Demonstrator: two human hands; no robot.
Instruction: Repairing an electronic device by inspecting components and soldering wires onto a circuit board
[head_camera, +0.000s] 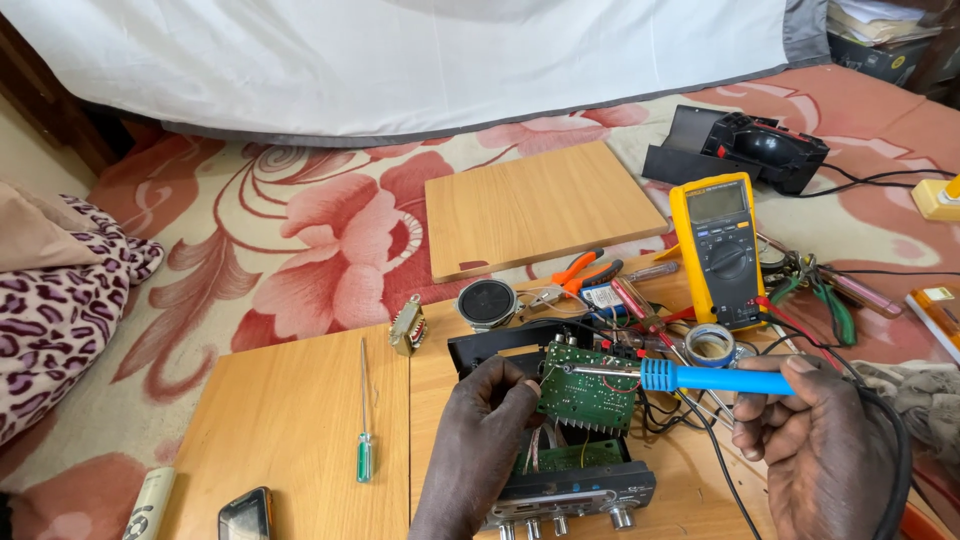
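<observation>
The right hand (815, 440) grips a blue-handled soldering iron (700, 377) in curled fingers, its tip laid across the green circuit board (588, 388). The left hand (490, 420) pinches that board's left edge, holding it tilted upright above the opened amplifier chassis (570, 485) at the wooden board's (300, 420) near edge. Soldering looks to be underway: the case is open and wires hang loose. A yellow multimeter (718, 248) lies toward the far right; a green-handled screwdriver (365, 420) lies left.

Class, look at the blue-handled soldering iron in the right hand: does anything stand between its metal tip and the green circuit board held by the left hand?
Nothing visible does. The blue-handled soldering iron in the right hand reaches the green circuit board, which the left hand holds upright; red wires lie beside the tip, not across it.
</observation>
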